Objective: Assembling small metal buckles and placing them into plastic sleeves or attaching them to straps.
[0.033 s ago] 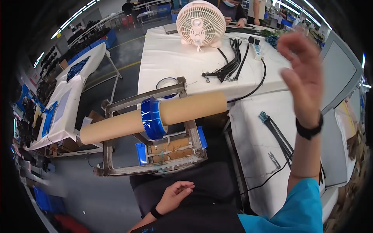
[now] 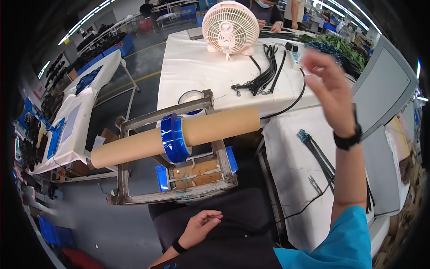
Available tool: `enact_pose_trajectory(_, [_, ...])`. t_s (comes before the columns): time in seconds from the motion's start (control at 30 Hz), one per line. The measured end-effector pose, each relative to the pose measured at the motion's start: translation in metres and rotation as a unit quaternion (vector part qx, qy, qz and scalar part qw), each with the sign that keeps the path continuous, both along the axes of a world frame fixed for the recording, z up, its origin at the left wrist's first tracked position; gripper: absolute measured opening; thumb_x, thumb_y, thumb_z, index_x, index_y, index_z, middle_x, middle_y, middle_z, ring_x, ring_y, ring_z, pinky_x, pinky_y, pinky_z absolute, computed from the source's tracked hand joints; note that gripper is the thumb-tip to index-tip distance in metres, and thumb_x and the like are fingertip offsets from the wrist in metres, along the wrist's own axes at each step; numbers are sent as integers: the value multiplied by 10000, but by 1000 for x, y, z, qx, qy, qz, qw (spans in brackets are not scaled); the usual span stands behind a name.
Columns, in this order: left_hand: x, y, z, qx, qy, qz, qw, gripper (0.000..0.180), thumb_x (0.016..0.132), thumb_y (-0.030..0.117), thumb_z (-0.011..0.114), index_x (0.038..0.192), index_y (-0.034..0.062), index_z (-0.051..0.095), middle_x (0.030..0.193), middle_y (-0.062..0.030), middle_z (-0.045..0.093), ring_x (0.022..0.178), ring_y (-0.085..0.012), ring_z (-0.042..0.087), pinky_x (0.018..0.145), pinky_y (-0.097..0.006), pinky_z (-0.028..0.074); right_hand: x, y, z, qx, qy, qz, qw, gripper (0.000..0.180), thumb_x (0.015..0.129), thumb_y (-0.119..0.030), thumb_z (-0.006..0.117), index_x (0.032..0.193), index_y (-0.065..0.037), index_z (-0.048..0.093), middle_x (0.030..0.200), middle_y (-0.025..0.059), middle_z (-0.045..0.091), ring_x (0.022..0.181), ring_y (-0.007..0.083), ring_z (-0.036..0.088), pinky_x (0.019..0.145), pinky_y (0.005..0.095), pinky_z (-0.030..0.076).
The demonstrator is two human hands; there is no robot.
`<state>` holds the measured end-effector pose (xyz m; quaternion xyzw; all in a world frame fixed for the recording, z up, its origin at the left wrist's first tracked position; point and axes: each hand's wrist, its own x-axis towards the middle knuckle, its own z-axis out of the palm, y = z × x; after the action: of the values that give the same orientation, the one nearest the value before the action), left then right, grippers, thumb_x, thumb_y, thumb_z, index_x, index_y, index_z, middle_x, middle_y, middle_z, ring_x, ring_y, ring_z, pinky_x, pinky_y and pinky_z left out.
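My right hand (image 2: pixel 330 96) is raised over the white-covered table on the right. Its thumb stands apart from the bent fingers, and nothing shows between them; the fingertips are smeared by motion. A power strip (image 2: pixel 296 59) is close by its fingers. My left hand (image 2: pixel 199 227) lies at my lap, fingers loosely curled with a small gap to the thumb and no object visible. In front of me, a brown cardboard tube (image 2: pixel 224 125) lies across an upturned-looking stool frame (image 2: pixel 163 197). A roll of shiny blue tape (image 2: pixel 174 138) sits around the tube's middle.
A pink fan (image 2: pixel 230 30) and a bundle of black straps (image 2: pixel 268 71) are on the far table. More black straps (image 2: pixel 317 151) and thread snips (image 2: pixel 314 184) lie at right, beside a grey panel (image 2: pixel 386 83). A co-worker (image 2: pixel 266 13) sits beyond the fan.
My right hand has moved left and slightly down, uncovering green and blue strands behind it. My left hand stays in place, as do the tube and tape.
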<state>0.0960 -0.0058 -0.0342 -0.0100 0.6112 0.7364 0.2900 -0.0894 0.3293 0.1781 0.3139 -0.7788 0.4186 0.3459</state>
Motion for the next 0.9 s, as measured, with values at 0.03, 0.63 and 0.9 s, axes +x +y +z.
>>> enact_pose_trajectory(0.03, [-2, 3, 0, -3, -2, -5, 1000, 262, 914, 74, 542, 1167, 3, 531, 1121, -96, 595, 995, -143, 580, 856, -255, 467, -17, 20, -23, 24, -125, -46, 991, 212, 857, -103, 607, 1051, -23, 631, 988, 62, 639, 883, 139, 581, 794, 277, 454])
enact_pose_trajectory(0.63, [-13, 8, -9, 8, -19, 30, 999, 253, 913, 73, 547, 1148, -20, 533, 1086, -109, 608, 955, -153, 593, 814, -260, 481, -169, 72, -163, 454, -172, -303, 820, 240, 818, -73, 503, 1014, -148, 619, 1010, 39, 559, 1031, 236, 528, 803, 358, 490])
enact_pose_trajectory(0.9, [-9, 3, -8, -9, -2, 28, 1000, 260, 909, 77, 556, 1150, -15, 533, 1091, -106, 611, 957, -152, 595, 812, -260, 479, -161, 63, -158, 500, -139, -238, 821, 219, 800, -79, 506, 1000, -116, 585, 1000, 51, 548, 978, 241, 534, 804, 359, 489])
